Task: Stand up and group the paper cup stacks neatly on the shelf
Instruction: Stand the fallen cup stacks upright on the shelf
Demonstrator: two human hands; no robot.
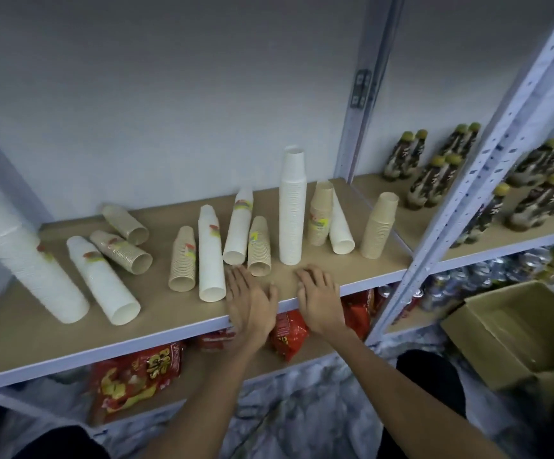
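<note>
Shelf point(53, 329) carries scattered paper cup stacks point(103, 279): most lie tipped over. Tall white stack point(291, 210) stands upright, right of centre. Left hand point(252, 303) and right hand point(318, 299) lie flat on the front edge, empty.

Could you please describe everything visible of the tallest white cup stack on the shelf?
The tall white cup stack looks like plain white paper, its many nested cups showing as fine ridges, with no label visible. It stands upright, wider end down, on the wooden shelf, right of centre, taller than its neighbours. A brown stack stands close on its right; contact is unclear. The right hand rests just in front, not touching it.
</note>
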